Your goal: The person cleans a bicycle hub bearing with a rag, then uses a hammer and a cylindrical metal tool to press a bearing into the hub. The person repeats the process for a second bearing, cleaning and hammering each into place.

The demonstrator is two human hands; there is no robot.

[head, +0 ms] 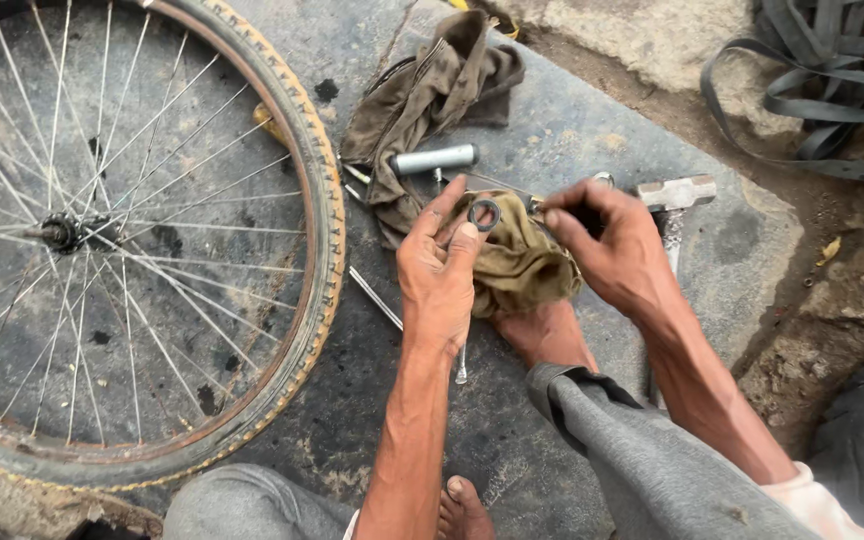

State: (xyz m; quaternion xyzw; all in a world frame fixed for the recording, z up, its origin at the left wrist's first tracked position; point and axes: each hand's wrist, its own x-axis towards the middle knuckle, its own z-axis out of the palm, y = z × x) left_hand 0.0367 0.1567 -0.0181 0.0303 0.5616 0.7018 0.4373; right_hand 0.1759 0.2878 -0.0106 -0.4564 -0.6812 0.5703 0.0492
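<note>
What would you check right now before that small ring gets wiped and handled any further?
1. Small metal ring gripped by the left hand: ok, pinched against the rag.
2. Olive rag under the ring: ok.
3. Right hand free: not ok, its fingers pinch something small and dark; what it is, cannot tell.
4. Hammer within reach: ok, just behind the right hand.
5. Bicycle wheel lying flat, apart from the hands: ok.
6. Ring clean: cannot tell.

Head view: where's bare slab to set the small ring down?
Free: dark slab between the brown rag and hammer, and right of the hammer. Crowded: around the metal tube, the rag in the left hand and right hand, beside the wheel.
</note>
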